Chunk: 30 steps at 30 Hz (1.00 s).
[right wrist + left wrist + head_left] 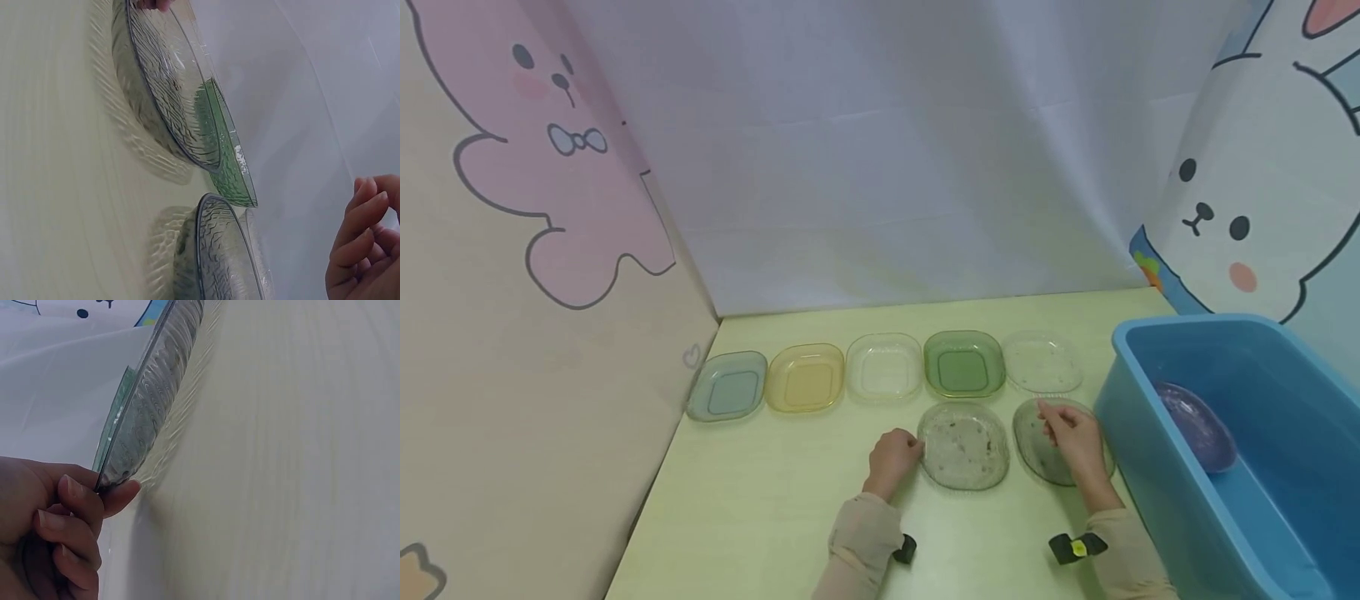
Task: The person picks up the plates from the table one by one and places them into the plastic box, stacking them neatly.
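My left hand pinches the left rim of a clear greyish plate between thumb and fingers. In the left wrist view, that plate's ribbed side rises from the fingertips. My right hand hovers above a second greyish plate with nothing in its loosely bent fingers. The right wrist view has this hand at the right, apart from the near plate. A green plate stands just behind the plate in my left hand.
Along the back of the table runs a row with a bluish plate, a yellow plate and two clear plates, one pale, one patterned. At the right stands a tall blue tub holding a purple dish.
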### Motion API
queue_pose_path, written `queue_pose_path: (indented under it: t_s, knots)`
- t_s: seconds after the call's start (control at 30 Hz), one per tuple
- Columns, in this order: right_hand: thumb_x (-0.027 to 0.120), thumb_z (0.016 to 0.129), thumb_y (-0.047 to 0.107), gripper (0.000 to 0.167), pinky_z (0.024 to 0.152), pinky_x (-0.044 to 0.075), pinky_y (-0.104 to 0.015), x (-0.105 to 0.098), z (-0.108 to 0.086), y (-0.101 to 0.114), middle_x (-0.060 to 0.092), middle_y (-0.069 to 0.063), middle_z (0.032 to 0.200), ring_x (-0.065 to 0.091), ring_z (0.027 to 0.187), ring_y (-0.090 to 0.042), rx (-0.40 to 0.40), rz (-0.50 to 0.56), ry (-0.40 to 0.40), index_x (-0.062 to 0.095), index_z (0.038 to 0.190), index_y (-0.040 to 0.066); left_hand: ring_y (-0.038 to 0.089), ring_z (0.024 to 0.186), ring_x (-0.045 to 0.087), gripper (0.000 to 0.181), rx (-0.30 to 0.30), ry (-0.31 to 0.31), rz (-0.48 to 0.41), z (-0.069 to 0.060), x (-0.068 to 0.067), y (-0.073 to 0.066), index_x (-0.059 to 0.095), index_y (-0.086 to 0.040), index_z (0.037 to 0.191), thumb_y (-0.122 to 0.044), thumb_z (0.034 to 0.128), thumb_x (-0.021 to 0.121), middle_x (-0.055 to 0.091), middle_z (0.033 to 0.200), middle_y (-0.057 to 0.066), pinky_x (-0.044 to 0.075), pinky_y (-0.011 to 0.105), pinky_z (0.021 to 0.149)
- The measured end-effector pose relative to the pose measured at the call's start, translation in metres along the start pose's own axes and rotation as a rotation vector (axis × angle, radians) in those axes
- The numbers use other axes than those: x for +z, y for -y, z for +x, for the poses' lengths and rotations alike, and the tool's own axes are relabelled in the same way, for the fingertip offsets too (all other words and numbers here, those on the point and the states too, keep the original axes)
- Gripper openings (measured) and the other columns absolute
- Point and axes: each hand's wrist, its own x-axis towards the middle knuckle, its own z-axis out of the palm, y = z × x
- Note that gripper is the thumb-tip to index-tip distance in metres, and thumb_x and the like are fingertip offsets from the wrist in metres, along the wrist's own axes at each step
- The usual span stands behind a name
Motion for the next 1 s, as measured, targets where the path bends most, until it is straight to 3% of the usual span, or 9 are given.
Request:
queue_pose_path:
  t_s: [0.2, 0.4, 0.57, 0.73, 1.0]
  knots:
    - [0.058, 0.087, 0.043, 0.052, 0.05, 0.045, -0.031, 0.0, -0.02, 0.034, 0.057, 0.007, 0.058, 0.051, 0.053, -0.009, 0.066, -0.033, -0.002, 0.064, 0.091, -0.008, 0.01, 0.051, 0.04, 0.023, -0.007, -0.035, 0.01, -0.008, -0.008, 0.011, 0.069, -0.007, 0.07, -0.022, 0.0861, 0.062, 0.051, 0.056, -0.004, 0.032, 0.025, 0.046]
    - [0.057, 0.089, 0.039, 0.044, 0.055, 0.046, -0.025, -0.002, -0.024, 0.044, 0.056, 0.008, 0.058, 0.051, 0.055, -0.009, 0.099, -0.052, 0.011, 0.064, 0.089, -0.004, 0.01, 0.05, 0.043, 0.022, 0.008, -0.071, -0.007, -0.011, -0.025, 0.011, 0.07, -0.008, 0.072, -0.021, 0.0873, 0.06, 0.063, 0.063, 0.001, 0.033, 0.025, 0.047]
    - [0.056, 0.089, 0.041, 0.048, 0.051, 0.044, -0.029, 0.0, -0.022, 0.036, 0.054, 0.011, 0.056, 0.049, 0.052, -0.006, 0.059, -0.052, 0.014, 0.063, 0.087, -0.006, 0.009, 0.049, 0.044, 0.023, 0.043, -0.114, -0.019, -0.011, -0.044, 0.004, 0.071, -0.01, 0.075, -0.022, 0.0889, 0.057, 0.059, 0.058, -0.001, 0.033, 0.025, 0.045]
    - [0.057, 0.091, 0.031, 0.039, 0.052, 0.044, -0.024, 0.002, -0.027, 0.042, 0.052, 0.011, 0.055, 0.048, 0.052, -0.006, 0.055, -0.038, 0.031, 0.063, 0.083, -0.006, 0.007, 0.047, 0.042, 0.024, 0.095, -0.177, -0.037, -0.015, -0.059, -0.008, 0.071, -0.01, 0.078, -0.023, 0.0902, 0.056, 0.057, 0.055, -0.002, 0.032, 0.023, 0.043]
    - [0.056, 0.091, 0.028, 0.035, 0.054, 0.044, -0.022, 0.005, -0.029, 0.045, 0.053, 0.012, 0.055, 0.049, 0.053, -0.006, 0.079, -0.019, 0.05, 0.063, 0.085, -0.005, 0.006, 0.045, 0.04, 0.023, 0.149, -0.285, -0.089, -0.019, -0.071, -0.019, 0.071, -0.008, 0.08, -0.022, 0.0906, 0.056, 0.058, 0.056, 0.0, 0.028, 0.02, 0.041]
